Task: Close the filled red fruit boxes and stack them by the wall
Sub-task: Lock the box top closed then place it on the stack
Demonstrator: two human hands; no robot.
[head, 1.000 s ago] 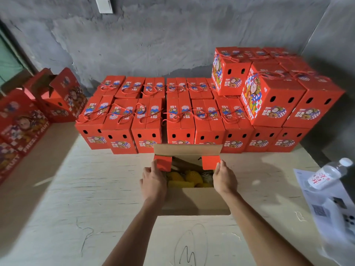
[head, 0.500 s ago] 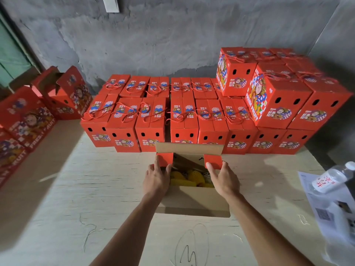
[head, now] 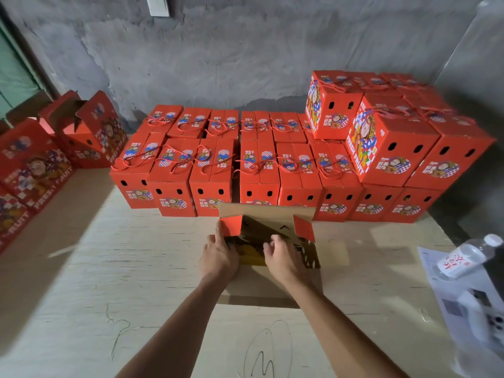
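At the table's near middle, our left hand [head: 218,255] grips the open box [head: 268,241] at its left flap; right hand [head: 281,255], fingers loosely curled, reaches inside. Next, we judge, flaps fold shut.

Open box [head: 268,233] on pale wooden table [head: 109,282], near centre, flaps raised, yellow fruit [head: 252,256] partly visible inside. Left hand [head: 218,255] holds left flap; right hand [head: 283,257] reaches over opening, fingers curled, blurred. Far side: closed red boxes [head: 259,165] in rows against grey wall [head: 245,55], second layer stacked at right. Open empty red boxes [head: 90,132] far left. Water bottle [head: 463,256] lying on papers [head: 450,296], right edge.
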